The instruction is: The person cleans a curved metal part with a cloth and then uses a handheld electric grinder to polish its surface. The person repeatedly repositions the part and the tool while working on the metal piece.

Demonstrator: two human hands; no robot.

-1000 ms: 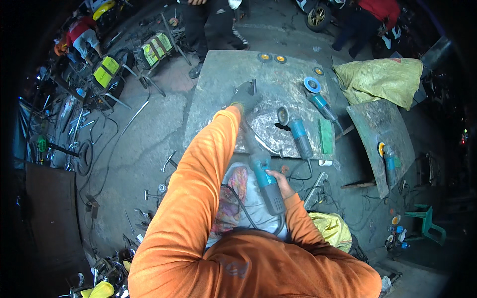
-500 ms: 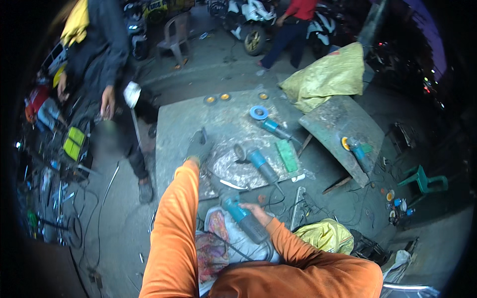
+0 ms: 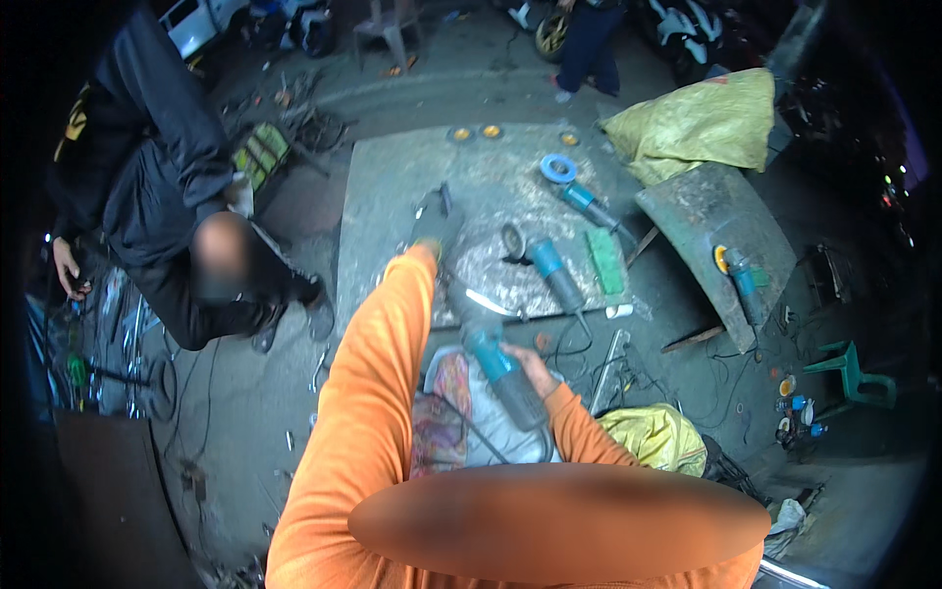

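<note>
My right hand (image 3: 530, 369), bare, is closed around the body of a teal and black angle grinder (image 3: 505, 378). The grinder is held over the cloths near my lap, its head toward the near edge of the board (image 3: 388, 187). My left hand (image 3: 439, 218), in a dark glove, rests on the left part of that board. Its fingers look closed, with a small dark piece sticking up at them that I cannot make out. A curved bright strip (image 3: 486, 302) lies at the board's near edge. A second angle grinder (image 3: 554, 273) lies to the right of my left hand.
Farther right lie a grinder with a blue disc (image 3: 581, 198) and a green block (image 3: 604, 261). Yellow discs (image 3: 491, 131) line the far edge. A tilted side board (image 3: 726, 211) carries another grinder (image 3: 743, 280). A person in dark clothes (image 3: 162, 216) bends low at left. Cords (image 3: 579, 339) trail nearby.
My view has shifted, so the board appears higher and farther right. The person at left has bent down. Both my hands keep about the same places and the right still holds the grinder.
</note>
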